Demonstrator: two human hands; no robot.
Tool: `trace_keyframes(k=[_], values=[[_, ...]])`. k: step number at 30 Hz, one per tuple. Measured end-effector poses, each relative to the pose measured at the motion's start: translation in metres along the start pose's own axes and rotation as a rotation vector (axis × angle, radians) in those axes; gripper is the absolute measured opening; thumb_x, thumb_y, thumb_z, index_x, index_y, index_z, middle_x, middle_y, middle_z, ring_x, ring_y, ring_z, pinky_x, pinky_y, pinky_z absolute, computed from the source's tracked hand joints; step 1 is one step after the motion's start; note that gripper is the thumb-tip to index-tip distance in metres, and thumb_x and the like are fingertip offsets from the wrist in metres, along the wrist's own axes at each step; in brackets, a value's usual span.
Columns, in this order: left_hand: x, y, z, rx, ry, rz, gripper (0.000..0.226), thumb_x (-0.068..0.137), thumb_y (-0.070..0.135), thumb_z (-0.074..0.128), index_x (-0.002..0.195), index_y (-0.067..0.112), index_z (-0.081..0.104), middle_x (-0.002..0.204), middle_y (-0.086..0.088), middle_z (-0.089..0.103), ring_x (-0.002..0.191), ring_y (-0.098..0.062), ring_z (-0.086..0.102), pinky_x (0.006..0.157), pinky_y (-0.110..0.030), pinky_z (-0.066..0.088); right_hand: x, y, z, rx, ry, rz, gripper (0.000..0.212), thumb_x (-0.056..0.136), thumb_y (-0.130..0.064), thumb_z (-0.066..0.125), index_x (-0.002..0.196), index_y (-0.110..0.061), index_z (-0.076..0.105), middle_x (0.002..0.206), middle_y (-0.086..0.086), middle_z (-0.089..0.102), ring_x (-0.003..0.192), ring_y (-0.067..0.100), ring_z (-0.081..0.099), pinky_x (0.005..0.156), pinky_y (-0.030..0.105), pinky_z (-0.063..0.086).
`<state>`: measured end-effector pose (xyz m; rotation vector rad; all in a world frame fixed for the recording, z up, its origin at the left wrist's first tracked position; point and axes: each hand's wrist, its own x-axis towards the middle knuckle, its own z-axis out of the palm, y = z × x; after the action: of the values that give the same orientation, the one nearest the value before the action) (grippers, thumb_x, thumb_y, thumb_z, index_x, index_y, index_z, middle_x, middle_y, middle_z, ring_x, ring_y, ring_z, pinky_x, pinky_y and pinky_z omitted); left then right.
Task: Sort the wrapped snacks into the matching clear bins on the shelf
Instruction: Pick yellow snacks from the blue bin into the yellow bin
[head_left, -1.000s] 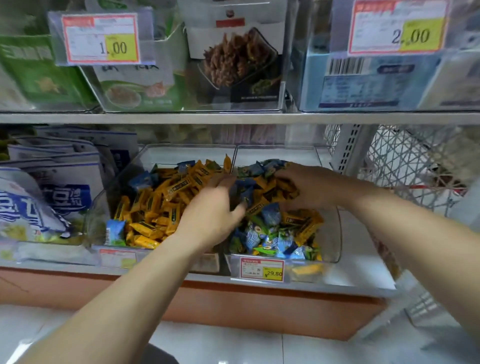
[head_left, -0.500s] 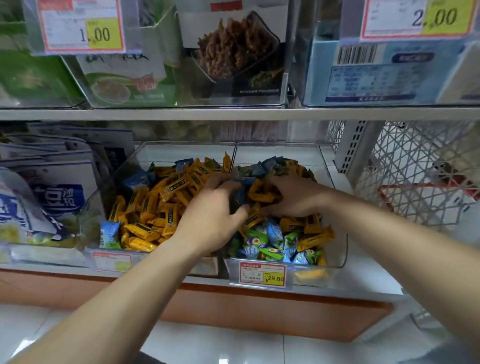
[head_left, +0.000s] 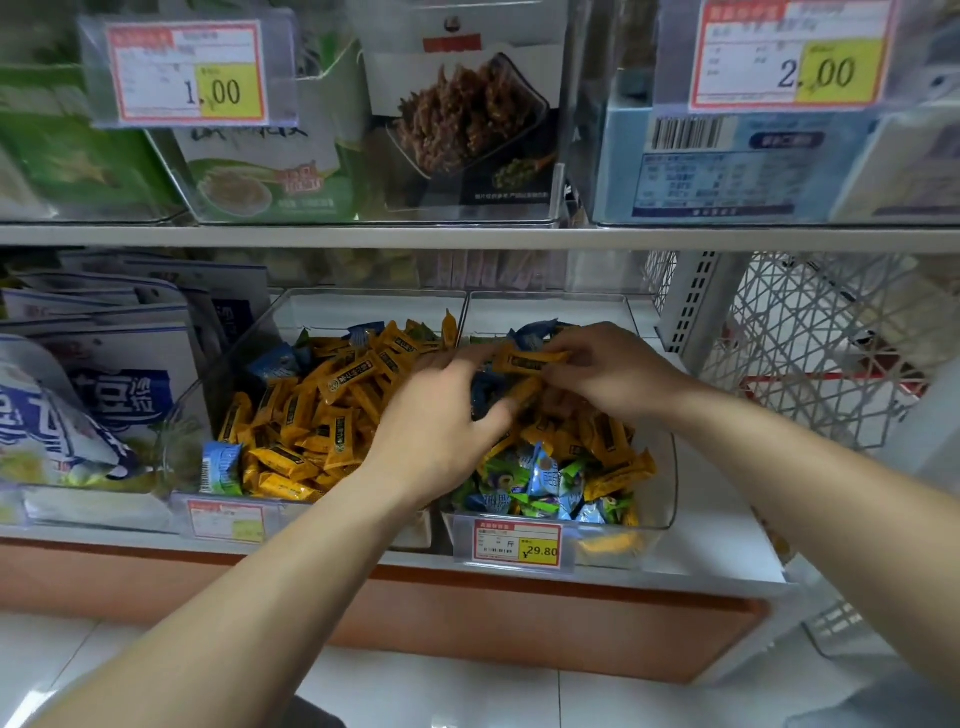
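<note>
Both arms reach into two clear bins standing side by side on the lower shelf. The right hand hovers over the back of the right bin, thumb and fingertips pinching one end of an orange snack, which it holds level just above the heap. The left hand is curled over the divide between the bins, its fingers blurred and stretched toward that same snack. A blue wrapper sits under its thumb, but I cannot tell whether the hand actually has hold of anything.

The left bin is filled mostly with orange bars, with a few blue packets at its edges. The right bin holds a mix: orange bars behind and blue and green sweets at the front. A price tag reading 29.80 is clipped to its front.

To the left stand blue and white bags, and a white wire basket sits off to the right.
</note>
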<state>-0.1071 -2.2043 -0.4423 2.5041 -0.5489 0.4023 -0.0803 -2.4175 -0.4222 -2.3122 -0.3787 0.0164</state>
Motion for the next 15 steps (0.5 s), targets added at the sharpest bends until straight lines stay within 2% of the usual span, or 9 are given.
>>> trace_keyframes(k=[2,4,7,10,12,14,15], values=[[0.001,0.003,0.003,-0.026,-0.018,-0.004,0.067,0.089,0.057,0.055,0.148,0.034,0.035,0.132,0.0,0.061,0.123,-0.021,0.053,0.095,-0.041,0.05,-0.003,-0.008,-0.001,0.205,-0.016,0.052,0.015,0.096,-0.024,0.059,0.091,-0.017,0.071,0.082,0.002,0.075,0.072,0.019,0.073,0.062,0.035,0.056],[0.003,0.006,0.003,-0.136,-0.017,-0.024,0.067,0.091,0.054,0.059,0.149,0.037,0.031,0.125,0.003,0.064,0.117,-0.017,0.058,0.093,-0.04,0.052,-0.006,-0.013,-0.001,0.339,-0.063,0.074,0.019,0.097,-0.029,0.06,0.087,-0.019,0.073,0.084,0.003,0.074,0.073,0.018,0.071,0.059,0.028,0.054],[0.007,0.011,-0.002,-0.43,0.044,-0.07,0.059,0.089,0.045,0.068,0.143,0.036,0.044,0.106,0.014,0.069,0.1,0.0,0.064,0.087,-0.029,0.054,-0.011,-0.017,0.003,0.541,-0.117,0.082,0.015,0.096,-0.021,0.062,0.089,-0.014,0.074,0.077,0.005,0.066,0.07,0.013,0.063,0.063,0.025,0.053],[0.011,0.012,-0.005,-0.594,0.124,-0.133,0.041,0.087,0.035,0.073,0.125,0.032,0.058,0.092,0.007,0.072,0.085,-0.008,0.069,0.078,-0.041,0.06,-0.008,-0.018,0.01,0.687,-0.125,0.049,0.011,0.095,-0.012,0.063,0.098,-0.007,0.073,0.079,0.008,0.07,0.073,0.017,0.068,0.063,0.025,0.056],[0.012,0.01,-0.009,-0.658,0.183,-0.192,0.033,0.084,0.023,0.076,0.113,0.028,0.061,0.087,0.001,0.072,0.079,-0.017,0.07,0.073,-0.047,0.06,-0.002,-0.018,0.017,0.642,-0.011,0.062,0.009,0.095,-0.013,0.064,0.096,-0.016,0.073,0.084,0.003,0.075,0.079,0.018,0.072,0.063,0.026,0.055],[0.013,0.002,-0.016,-0.582,0.232,-0.224,0.032,0.08,0.017,0.076,0.106,0.03,0.062,0.081,0.003,0.071,0.073,-0.015,0.069,0.069,-0.038,0.059,0.005,-0.015,0.022,0.352,0.088,0.023,0.012,0.096,-0.014,0.061,0.097,-0.022,0.07,0.096,-0.001,0.074,0.091,0.018,0.069,0.073,0.025,0.052],[0.013,-0.004,-0.021,-0.552,0.235,-0.235,0.031,0.08,0.017,0.074,0.103,0.034,0.062,0.08,0.005,0.07,0.073,-0.011,0.068,0.066,-0.031,0.058,0.007,-0.013,0.024,0.164,0.05,-0.022,0.014,0.096,-0.015,0.061,0.104,-0.024,0.069,0.106,-0.005,0.071,0.099,0.015,0.065,0.079,0.021,0.049]])
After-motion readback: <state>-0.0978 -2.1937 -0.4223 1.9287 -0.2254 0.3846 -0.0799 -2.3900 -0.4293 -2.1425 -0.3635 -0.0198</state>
